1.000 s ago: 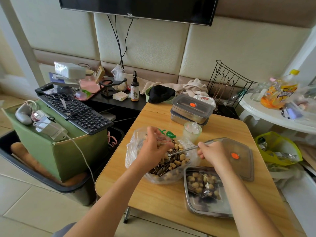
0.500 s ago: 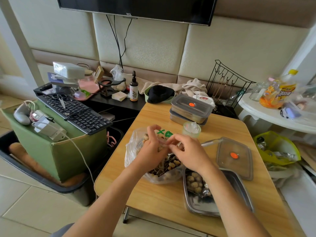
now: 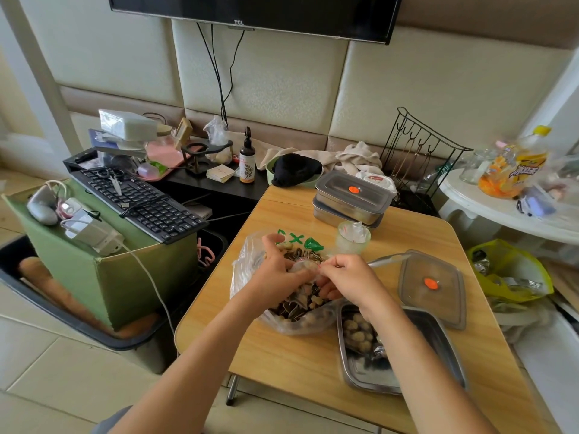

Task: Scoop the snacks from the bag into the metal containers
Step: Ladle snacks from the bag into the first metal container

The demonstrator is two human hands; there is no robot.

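Observation:
A clear plastic snack bag (image 3: 294,327) with green print lies on the wooden table (image 3: 297,364), full of sunflower seeds and pale nuts. My left hand (image 3: 279,274) grips the bag's rim at its mouth. My right hand (image 3: 347,280) meets it there, fingers curled at the plastic, and holds a metal spoon whose handle (image 3: 390,260) sticks out to the right. The spoon's bowl is hidden. An open metal container (image 3: 438,339) sits right of the bag under my right forearm, with a few snacks (image 3: 355,335) in its left end.
The container's lid (image 3: 432,286) with an orange dot lies behind it. Two stacked closed metal containers (image 3: 351,198) stand at the table's back, a small plastic cup (image 3: 352,238) in front of them. A keyboard on a green box stands left; a white side table with bottles stands right.
My right hand moved left with the spoon, from over the lid to the bag's mouth, where it joined my left hand. The bag's rim has been gathered between both hands.

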